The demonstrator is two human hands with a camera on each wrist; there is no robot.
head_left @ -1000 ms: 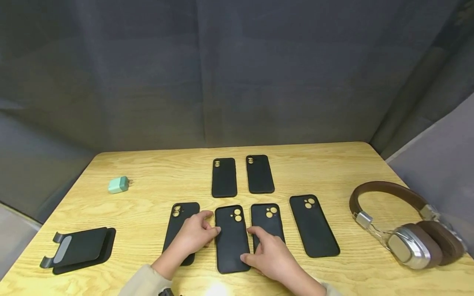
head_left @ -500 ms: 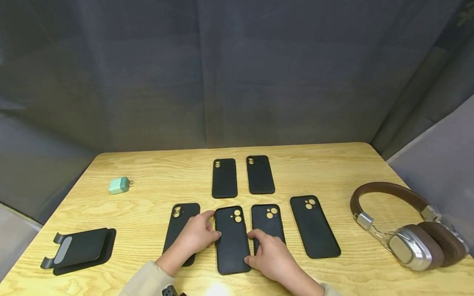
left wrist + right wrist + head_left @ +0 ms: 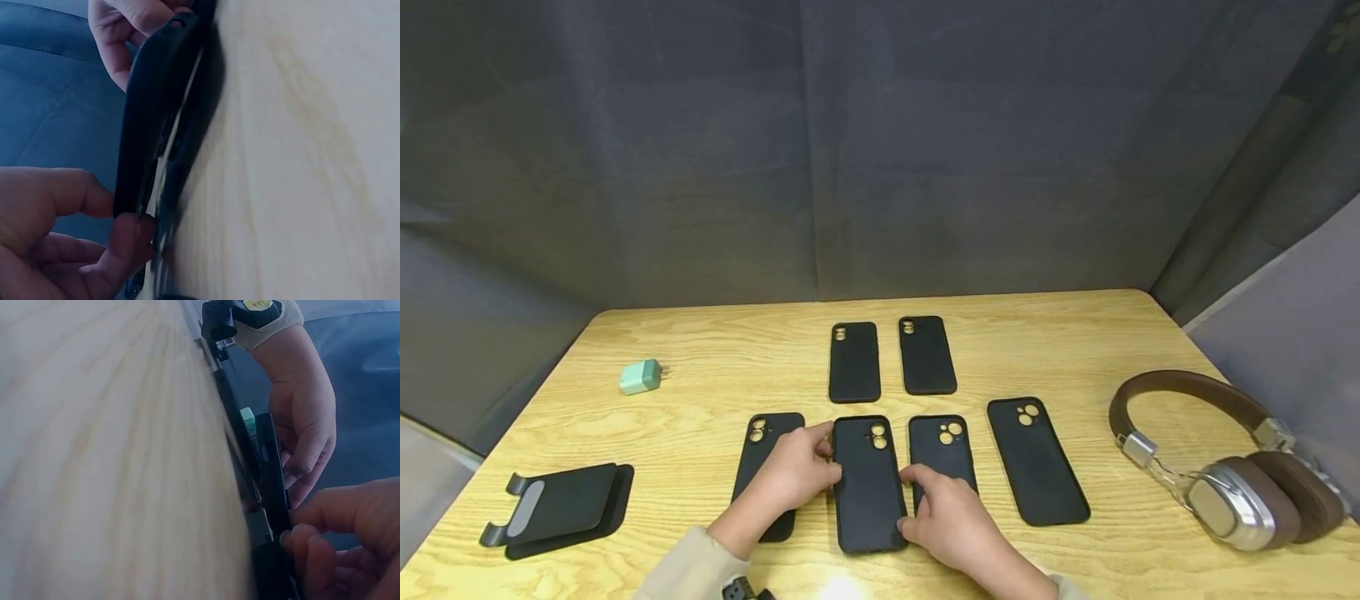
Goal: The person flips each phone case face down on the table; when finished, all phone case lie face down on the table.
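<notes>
While both hands are busy at the near side of the wood-grain table (image 3: 1000,337), the middle phone case (image 3: 868,492) is the one getting handled, front and centre in the near row of four. It's a shallow black shell, hollow side up, raised rim all round, and what you see inside is just plain black floor with the camera cutouts showing bare wood. The left hand (image 3: 796,473) pinches its left edge between thumb and index finger, and the right hand (image 3: 951,517) does pretty much the same on the right edge, thumb lower down. Can't really tell how much of it is off the wood, the wrist views are too blurry.

Other shells: the left case (image 3: 762,450) is partly hidden under the left hand and forearm, and the right hand blocks the lower half of the right neighbour case (image 3: 942,454). The outer right case (image 3: 1040,467) sits slightly slanted, in full view. Two more, the back left case (image 3: 854,367) and back right case (image 3: 928,358), lie side by side farther back.

Around the edges: mint charger (image 3: 640,377) at far left, black folding stand (image 3: 568,504) nearer, brown-and-silver headphones (image 3: 1255,487) well off to the right, dark curtain (image 3: 775,167) behind.
</notes>
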